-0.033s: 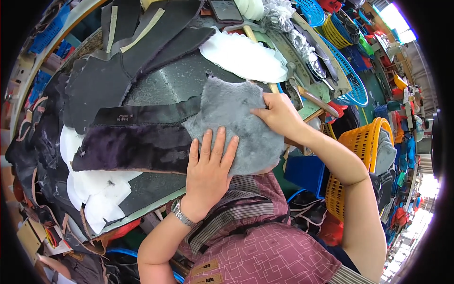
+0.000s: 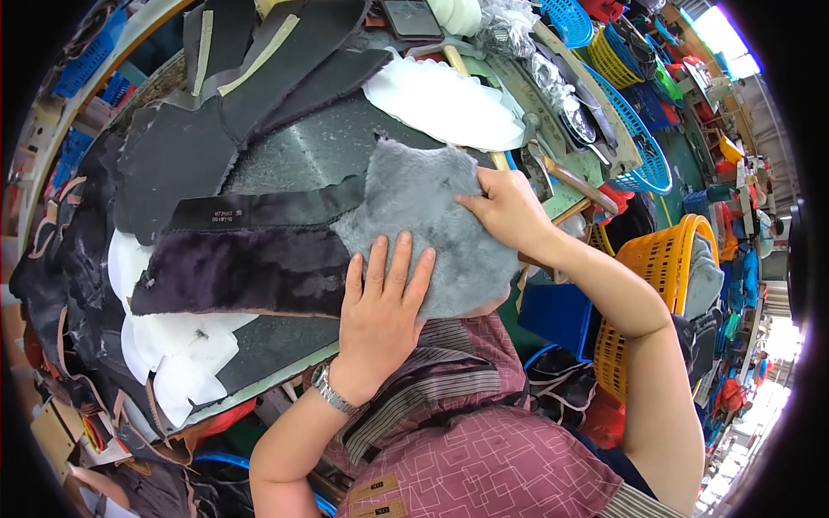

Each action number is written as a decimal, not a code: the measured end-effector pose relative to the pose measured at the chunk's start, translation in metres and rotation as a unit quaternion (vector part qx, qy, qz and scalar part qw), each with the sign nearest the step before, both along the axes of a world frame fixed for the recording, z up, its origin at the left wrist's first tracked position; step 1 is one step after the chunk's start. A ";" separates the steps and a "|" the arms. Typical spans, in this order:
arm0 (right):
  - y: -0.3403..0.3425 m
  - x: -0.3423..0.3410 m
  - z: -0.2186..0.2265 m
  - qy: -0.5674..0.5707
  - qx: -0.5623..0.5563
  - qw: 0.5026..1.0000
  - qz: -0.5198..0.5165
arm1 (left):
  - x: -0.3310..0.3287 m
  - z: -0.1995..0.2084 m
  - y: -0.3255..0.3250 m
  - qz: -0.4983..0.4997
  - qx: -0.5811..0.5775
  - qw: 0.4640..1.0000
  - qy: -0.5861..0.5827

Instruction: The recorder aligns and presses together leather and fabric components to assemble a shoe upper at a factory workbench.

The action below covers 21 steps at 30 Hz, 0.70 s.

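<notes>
A grey fleece piece (image 2: 414, 194) lies across the near edge of the dark worktable (image 2: 289, 164), its lower part hanging over toward my lap. It meets a dark purple furry piece (image 2: 250, 272) with a smooth black strip (image 2: 276, 207) along its far side. My left hand (image 2: 382, 298), with a metal watch at the wrist, rests flat on the grey fleece near that join, fingers spread. At the fleece's right edge my right hand (image 2: 509, 211) pinches the material between thumb and fingers. The undersides of the fingers are hidden.
White scalloped sheets (image 2: 445, 99) and dark leather pieces (image 2: 177, 160) cover the table's far side. A phone (image 2: 413, 19) lies at the back, a hammer (image 2: 579, 183) to the right. Beyond my right arm stand a yellow basket (image 2: 661, 255) and a blue bin (image 2: 557, 319).
</notes>
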State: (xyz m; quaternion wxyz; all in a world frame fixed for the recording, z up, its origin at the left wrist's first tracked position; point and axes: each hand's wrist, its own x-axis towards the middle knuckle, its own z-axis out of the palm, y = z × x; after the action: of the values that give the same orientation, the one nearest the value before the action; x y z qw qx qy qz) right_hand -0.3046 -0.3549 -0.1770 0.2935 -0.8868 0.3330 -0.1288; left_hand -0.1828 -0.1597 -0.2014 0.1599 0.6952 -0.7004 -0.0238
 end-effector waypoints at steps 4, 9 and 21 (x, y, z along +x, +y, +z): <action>-0.004 0.005 -0.013 -0.040 -0.054 0.997 0.023 | -0.002 0.000 -0.001 0.002 0.000 0.999 0.053; -0.006 0.004 -0.017 0.043 -0.190 0.976 0.102 | 0.000 0.000 -0.002 -0.009 0.022 1.000 0.006; -0.004 -0.023 -0.007 0.097 -0.217 0.956 0.173 | -0.021 0.012 -0.037 -0.034 0.050 0.998 -0.011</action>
State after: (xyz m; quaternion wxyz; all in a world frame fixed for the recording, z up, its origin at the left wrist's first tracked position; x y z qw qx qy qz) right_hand -0.3278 -0.3584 -0.1838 0.0781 -0.9813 0.1656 -0.0592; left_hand -0.2036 -0.1970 -0.1899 0.1161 0.6781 -0.7236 -0.0562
